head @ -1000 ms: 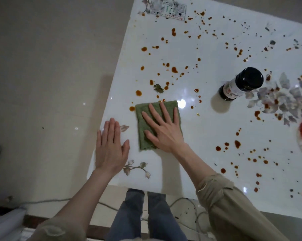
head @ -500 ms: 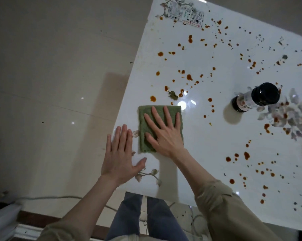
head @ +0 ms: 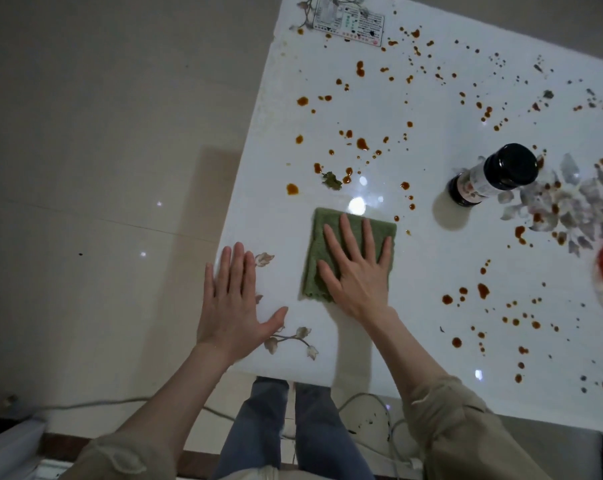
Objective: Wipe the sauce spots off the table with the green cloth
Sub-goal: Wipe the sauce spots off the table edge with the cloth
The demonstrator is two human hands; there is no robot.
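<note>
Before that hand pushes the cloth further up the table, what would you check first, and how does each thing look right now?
1. Right hand flat on the green cloth: ok.
2. Cloth lying flat on the table, not bunched: ok.
3. Left hand braced at the table edge, apart from the cloth: ok.
4. Sauce spots ahead of the cloth unwiped: not ok.
5. Bottle out of the straight path ahead: ok, though it stands to the right.
6. Cloth underside clean: cannot tell.

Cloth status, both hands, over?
Right hand flat on cloth. Left hand flat on table, empty. Spots remain ahead; bottle stands right.
</note>
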